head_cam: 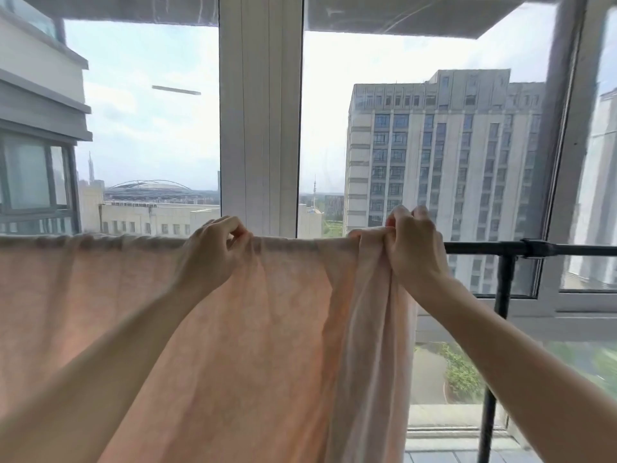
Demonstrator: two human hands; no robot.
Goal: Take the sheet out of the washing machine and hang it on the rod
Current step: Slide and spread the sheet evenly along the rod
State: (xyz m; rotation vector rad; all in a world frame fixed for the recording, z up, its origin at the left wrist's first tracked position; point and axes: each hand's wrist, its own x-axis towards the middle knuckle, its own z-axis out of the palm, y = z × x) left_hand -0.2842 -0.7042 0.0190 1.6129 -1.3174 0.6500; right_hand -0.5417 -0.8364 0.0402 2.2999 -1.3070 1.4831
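Observation:
A pale peach sheet [100, 295] hangs draped over a black horizontal rod [484, 248], covering the rod from the left edge to about the middle right. My left hand [213, 248] pinches the sheet's top fold on the rod, fingers curled. My right hand [414, 242] grips a bunched, gathered end of the sheet at the rod, where the cloth falls in a narrow whitish fold [374, 329]. To the right of that hand the rod is bare.
The rod stands on a black upright post [500, 295] with a clamp joint [534, 243] right of my hands. Close behind is a large window with a white frame pillar [260, 128]; tall buildings lie outside.

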